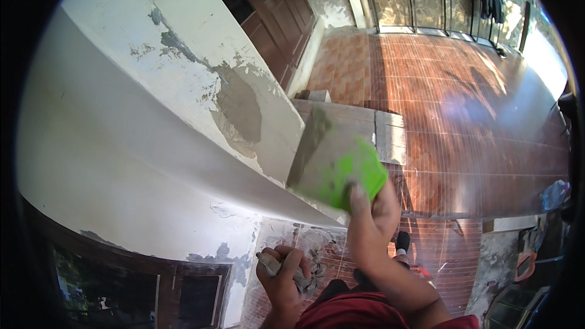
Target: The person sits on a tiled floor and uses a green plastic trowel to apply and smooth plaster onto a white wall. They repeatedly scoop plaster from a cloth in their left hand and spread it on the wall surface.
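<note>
In my right hand (372, 216) is a flat green plastering board (365, 170), its thumb pressed on the near face. Grey mortar smears much of the board, which is slightly blurred and tilted close to the pillar's edge. Lower down, my left hand (282, 274) is closed round a stubby grey, mortar-caked thing (269, 262) whose kind I cannot make out. Beside that hand a grey mortar-like mass (311, 274) shows, partly hidden by the fingers. The white pillar (140, 79) carries a damp grey mortar patch (239, 106) and a long strip of peeled paint.
Beyond the board a wooden plank bench (390, 137) stands on the red tiled floor (451, 109). A brown door (280, 18) is behind the pillar. Dark-framed windows (116, 286) lie at lower left. A metal railing (426, 6) with dark cloth runs along the back.
</note>
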Demonstrator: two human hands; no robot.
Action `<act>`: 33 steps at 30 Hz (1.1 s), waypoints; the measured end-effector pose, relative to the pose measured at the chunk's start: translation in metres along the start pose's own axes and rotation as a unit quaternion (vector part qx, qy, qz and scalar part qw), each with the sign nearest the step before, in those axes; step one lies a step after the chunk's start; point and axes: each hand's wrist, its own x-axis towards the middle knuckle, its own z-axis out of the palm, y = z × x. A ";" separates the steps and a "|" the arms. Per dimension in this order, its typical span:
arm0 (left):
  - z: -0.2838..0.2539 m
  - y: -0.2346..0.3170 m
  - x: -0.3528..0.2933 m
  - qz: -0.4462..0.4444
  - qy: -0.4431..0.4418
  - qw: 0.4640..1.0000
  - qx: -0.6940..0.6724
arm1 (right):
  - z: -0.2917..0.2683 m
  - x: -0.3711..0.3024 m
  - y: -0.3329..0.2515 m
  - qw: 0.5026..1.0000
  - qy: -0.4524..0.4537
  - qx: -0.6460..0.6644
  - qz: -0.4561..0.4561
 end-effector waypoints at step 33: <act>-0.079 -0.007 -0.015 -0.046 0.128 0.989 0.066 | 0.087 0.052 0.027 0.879 -0.145 -0.330 -0.312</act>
